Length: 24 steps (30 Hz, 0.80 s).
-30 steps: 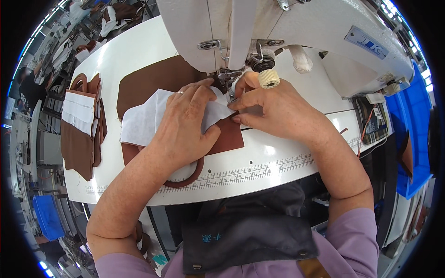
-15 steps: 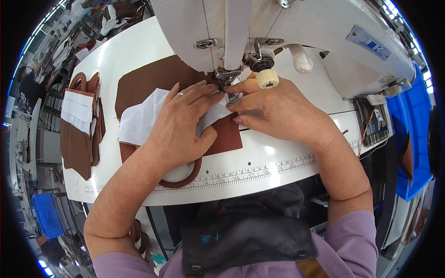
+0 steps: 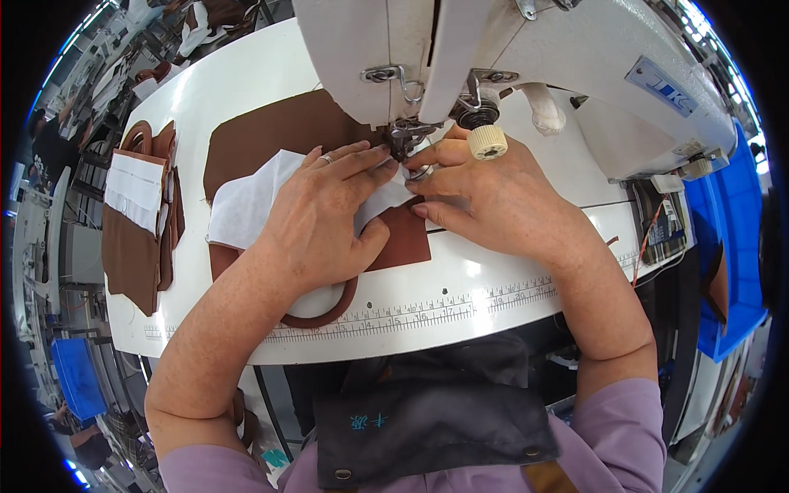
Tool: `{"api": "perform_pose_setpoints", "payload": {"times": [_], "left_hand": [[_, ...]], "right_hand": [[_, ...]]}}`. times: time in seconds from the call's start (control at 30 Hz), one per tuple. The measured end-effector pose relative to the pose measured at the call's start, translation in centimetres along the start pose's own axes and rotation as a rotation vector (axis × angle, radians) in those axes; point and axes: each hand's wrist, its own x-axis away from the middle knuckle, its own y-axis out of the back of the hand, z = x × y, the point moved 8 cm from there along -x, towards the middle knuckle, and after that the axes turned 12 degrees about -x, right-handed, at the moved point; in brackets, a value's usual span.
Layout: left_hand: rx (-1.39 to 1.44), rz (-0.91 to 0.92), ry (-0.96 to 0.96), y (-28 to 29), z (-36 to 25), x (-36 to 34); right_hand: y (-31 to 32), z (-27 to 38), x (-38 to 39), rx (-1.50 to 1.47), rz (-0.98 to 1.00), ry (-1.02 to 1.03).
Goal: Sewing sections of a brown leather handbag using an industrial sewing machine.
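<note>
My left hand (image 3: pixel 325 209) lies flat, fingers stretched toward the presser foot (image 3: pixel 403 141) of a white sewing machine (image 3: pixel 534 49). Under its palm is a white lining cloth (image 3: pixel 246 205) on a larger dark brown panel (image 3: pixel 263 135). A reddish-brown panel (image 3: pixel 407 238) shows below the cloth, with a curved brown handle (image 3: pixel 329 314) sticking out beneath my left wrist. My right hand (image 3: pixel 493 193) is bent beside the presser foot, fingers apart, its fingertips touching the work's right edge. The needle point is hidden behind the machine parts and my fingers.
A stack of brown and white bag pieces (image 3: pixel 136 222) with handles lies at the table's left. A printed ruler scale (image 3: pixel 427 312) runs along the front edge of the white table (image 3: pixel 394 341). A blue bin (image 3: pixel 735 255) stands at right, another blue bin (image 3: pixel 78 378) at lower left.
The view has shifted slightly, so the machine appears further right. Both hands keep nearly the same place on the work; my left fingers lie slightly differently beside the presser foot.
</note>
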Motion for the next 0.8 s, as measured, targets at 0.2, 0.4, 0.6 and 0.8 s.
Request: {"api": "perform_pose_setpoints", "payload": {"times": [0.2,0.4,0.6,0.8], "left_hand": [[0.019,-0.028,0.005,-0.4,0.8,-0.5],[0.091,-0.065,0.065,-0.4,2.2,-0.6],[-0.055,-0.016,0.081,0.0,2.2,-1.8],[0.021,0.099,0.26,-0.1,2.9,-2.3]], "right_hand": [[-0.5,-0.7,0.0,0.049,-0.015,-0.052],[-0.4,-1.0,0.0,-0.026,-0.053,-0.058],[-0.3,-1.3,-0.1,-0.037,-0.021,-0.104],[-0.5,-1.3,-0.1,-0.042,-0.002,-0.086]]}}
